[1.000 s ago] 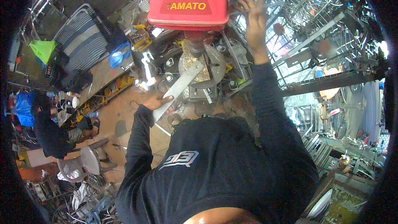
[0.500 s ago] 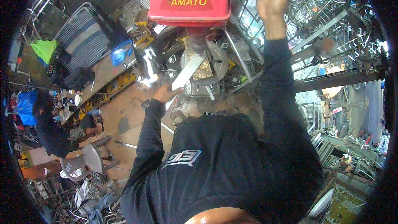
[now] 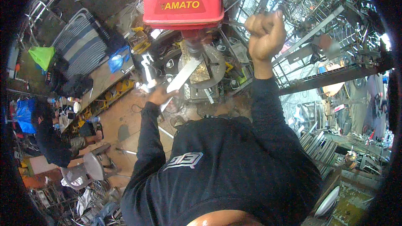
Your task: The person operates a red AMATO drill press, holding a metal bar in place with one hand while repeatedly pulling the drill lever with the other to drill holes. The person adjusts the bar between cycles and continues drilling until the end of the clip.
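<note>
A red drill press head [image 3: 184, 2] stands in front of me, its spindle [image 3: 194, 47] over a round metal table [image 3: 215, 69]. A pale flat metal bar [image 3: 184, 75] lies slantwise across that table, its far end beneath the spindle. My left hand [image 3: 160, 96] is closed on the bar's near part. To the right of the drill head, my right hand [image 3: 266, 37] is raised in a fist. It is wrapped round the end of the drill press feed lever [image 3: 236, 24], and the fingers hide most of the grip.
At left, a long bench [image 3: 98, 94] carries yellow bins and a blue plastic bag [image 3: 119, 58]. Another person [image 3: 52, 138] sits beyond a grey plastic chair [image 3: 91, 167]. Bent metal tubes [image 3: 314, 0] and a dark beam [image 3: 335, 79] crowd the right side.
My right hand has come down and nearer to me with the lever. My left hand stays on the bar. The whole view has shifted slightly.
</note>
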The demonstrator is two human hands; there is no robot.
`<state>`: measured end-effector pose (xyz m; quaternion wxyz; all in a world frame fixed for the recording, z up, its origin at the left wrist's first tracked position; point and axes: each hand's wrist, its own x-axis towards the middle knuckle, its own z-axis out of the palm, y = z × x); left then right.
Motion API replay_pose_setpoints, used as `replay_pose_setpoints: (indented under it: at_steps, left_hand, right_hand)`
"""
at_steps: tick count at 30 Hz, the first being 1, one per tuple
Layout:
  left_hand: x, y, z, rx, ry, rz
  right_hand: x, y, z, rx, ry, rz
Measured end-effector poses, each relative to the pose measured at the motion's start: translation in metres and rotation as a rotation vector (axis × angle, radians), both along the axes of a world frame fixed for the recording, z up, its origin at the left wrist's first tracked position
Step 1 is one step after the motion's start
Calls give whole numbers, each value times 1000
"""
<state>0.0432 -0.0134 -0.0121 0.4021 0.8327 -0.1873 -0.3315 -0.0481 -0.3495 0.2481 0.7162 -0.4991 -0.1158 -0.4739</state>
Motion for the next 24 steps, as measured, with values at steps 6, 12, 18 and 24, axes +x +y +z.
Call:
replay_pose_setpoints:
  at_steps: [6, 12, 18, 24]
  left_hand:
    - [20, 5, 40, -52, 73, -34]
    - [35, 6, 29, -40, 213, -62]
    - [30, 6, 26, -15, 88, -154]
    - [20, 9, 33, 33, -108, -162]
  right_hand:
    - [3, -1, -12, 79, -13, -38]
    - [7, -11, 4, 87, 58, -1]
    - [130, -135, 15, 120, 440, 529]
    - [212, -213, -86, -480, 492, -651]
